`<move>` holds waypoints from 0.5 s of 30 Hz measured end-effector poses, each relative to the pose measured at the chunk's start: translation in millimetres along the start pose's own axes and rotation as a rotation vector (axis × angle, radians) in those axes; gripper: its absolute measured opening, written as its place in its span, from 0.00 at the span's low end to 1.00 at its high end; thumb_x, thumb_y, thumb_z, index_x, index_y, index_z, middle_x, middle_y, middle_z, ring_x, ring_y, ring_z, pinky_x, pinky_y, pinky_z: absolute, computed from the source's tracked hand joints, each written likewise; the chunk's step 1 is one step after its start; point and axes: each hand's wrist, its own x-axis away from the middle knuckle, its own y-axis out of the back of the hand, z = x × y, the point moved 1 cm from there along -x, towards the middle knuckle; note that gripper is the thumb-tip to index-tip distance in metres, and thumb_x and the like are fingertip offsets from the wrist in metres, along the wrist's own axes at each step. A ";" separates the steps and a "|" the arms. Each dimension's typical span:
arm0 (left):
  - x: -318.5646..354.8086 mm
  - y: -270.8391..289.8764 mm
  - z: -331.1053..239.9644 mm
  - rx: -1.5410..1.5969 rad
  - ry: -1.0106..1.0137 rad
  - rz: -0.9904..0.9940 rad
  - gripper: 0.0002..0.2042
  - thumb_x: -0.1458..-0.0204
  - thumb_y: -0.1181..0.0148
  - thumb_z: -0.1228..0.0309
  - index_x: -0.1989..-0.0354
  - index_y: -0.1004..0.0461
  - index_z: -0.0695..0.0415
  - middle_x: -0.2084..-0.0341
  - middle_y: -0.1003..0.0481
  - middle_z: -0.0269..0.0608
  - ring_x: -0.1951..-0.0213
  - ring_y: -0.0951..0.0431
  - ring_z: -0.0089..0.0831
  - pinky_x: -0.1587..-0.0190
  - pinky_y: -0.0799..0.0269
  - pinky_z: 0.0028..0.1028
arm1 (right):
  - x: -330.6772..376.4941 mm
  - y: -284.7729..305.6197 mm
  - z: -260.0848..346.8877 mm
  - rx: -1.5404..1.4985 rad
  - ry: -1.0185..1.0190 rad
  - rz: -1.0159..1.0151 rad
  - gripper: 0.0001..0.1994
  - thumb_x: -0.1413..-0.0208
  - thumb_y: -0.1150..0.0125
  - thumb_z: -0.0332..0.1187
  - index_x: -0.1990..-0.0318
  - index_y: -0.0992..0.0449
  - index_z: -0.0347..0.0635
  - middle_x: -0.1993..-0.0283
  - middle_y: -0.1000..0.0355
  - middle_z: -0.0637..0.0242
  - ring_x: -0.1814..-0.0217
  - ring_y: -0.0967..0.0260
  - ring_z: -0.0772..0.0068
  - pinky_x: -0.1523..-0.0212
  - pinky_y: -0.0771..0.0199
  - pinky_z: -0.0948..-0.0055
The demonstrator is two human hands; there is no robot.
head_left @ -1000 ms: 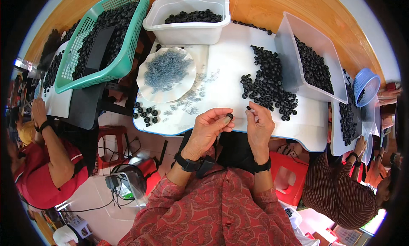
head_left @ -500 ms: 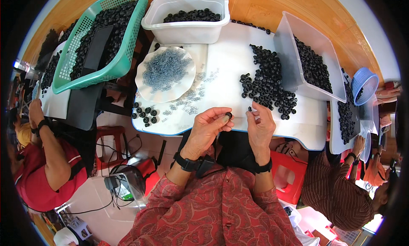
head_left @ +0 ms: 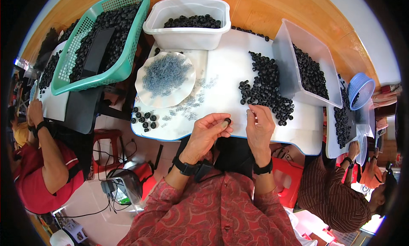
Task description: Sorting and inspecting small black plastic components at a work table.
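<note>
My left hand pinches a small round black plastic part between thumb and fingertips, above the table's front edge. To its right, my right hand has its thumb and fingers drawn together; what they hold, if anything, is hidden. Its fingertips are just below the near end of a heap of black plastic parts on the white table. A short way left of my left hand lies a small group of the same black parts. Behind them, a wavy-rimmed white plate holds tiny grey-blue pieces resembling coil springs.
More loose springs lie beside the plate. A white tub and a clear bin hold black parts at the back. A green basket of black parts stands left. People work at both sides; a red stool is below.
A small dark piece showed at my right fingertips earlier and no longer does. That hand has moved slightly toward the heap. My left hand still pinches its black part.
</note>
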 end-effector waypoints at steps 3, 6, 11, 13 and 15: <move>-0.7 1.7 0.5 0.018 -0.002 0.012 0.13 0.40 0.45 0.78 0.47 0.27 0.66 0.58 0.22 0.47 0.61 0.20 0.29 0.58 0.21 0.26 | -12.9 -1.6 2.4 0.063 0.083 0.017 0.07 0.49 0.38 0.20 0.62 0.21 0.38 0.63 0.27 0.60 0.64 0.27 0.60 0.65 0.26 0.68; -1.4 1.7 0.1 0.031 -0.010 0.022 0.13 0.40 0.45 0.78 0.47 0.27 0.66 0.58 0.22 0.47 0.61 0.20 0.29 0.58 0.21 0.26 | -28.7 -5.8 5.1 0.146 0.138 0.052 0.06 0.48 0.39 0.22 0.62 0.21 0.39 0.63 0.28 0.60 0.61 0.28 0.57 0.62 0.27 0.65; -0.9 4.1 0.3 0.042 -0.018 0.039 0.13 0.39 0.45 0.78 0.47 0.27 0.66 0.58 0.22 0.46 0.60 0.20 0.29 0.58 0.21 0.26 | -47.1 -19.4 6.2 0.248 0.209 0.113 0.07 0.48 0.40 0.23 0.61 0.21 0.40 0.63 0.30 0.61 0.59 0.32 0.56 0.59 0.31 0.62; -0.1 4.2 0.6 0.019 -0.004 0.034 0.13 0.39 0.45 0.78 0.47 0.27 0.65 0.58 0.22 0.45 0.60 0.20 0.29 0.58 0.21 0.25 | -51.0 -21.7 3.2 0.327 0.220 0.164 0.08 0.48 0.40 0.24 0.60 0.21 0.42 0.63 0.32 0.62 0.58 0.34 0.56 0.59 0.33 0.61; 0.4 3.8 -0.4 0.017 -0.006 0.030 0.13 0.39 0.45 0.78 0.47 0.27 0.65 0.58 0.22 0.45 0.60 0.20 0.29 0.58 0.21 0.25 | -54.5 -24.4 -1.1 0.351 0.225 0.204 0.08 0.48 0.39 0.24 0.60 0.21 0.42 0.62 0.32 0.62 0.57 0.34 0.57 0.59 0.34 0.61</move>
